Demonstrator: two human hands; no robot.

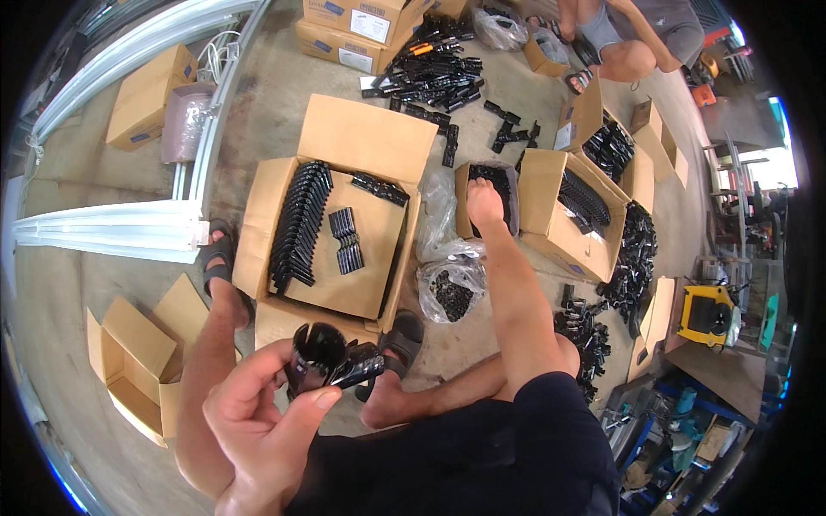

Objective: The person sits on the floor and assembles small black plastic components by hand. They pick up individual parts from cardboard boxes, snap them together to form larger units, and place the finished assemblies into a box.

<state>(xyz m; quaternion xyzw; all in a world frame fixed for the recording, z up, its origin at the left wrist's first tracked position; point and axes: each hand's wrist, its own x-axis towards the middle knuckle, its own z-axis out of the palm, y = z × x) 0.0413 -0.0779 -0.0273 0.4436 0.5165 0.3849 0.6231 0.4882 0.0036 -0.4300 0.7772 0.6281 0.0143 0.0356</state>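
Observation:
My left hand [262,413] is closed around a glossy black plastic part [327,357], held close to my body above my knees. My right hand [484,205] reaches far out into a small open cardboard box [462,191] of black parts; its fingers are down among the parts and I cannot tell whether they grip one. In front of me a large open cardboard box [258,224] holds a long row of black parts [297,225] standing on edge, plus two short stacks. A clear plastic bag of small black pieces [452,291] lies next to my right forearm.
More open boxes of black parts [581,206] stand to the right, and loose black parts [434,69] lie on the concrete floor ahead. An empty carton [138,361] is at my left. White metal profiles [103,228] lie at left. Another person [632,39] sits far ahead.

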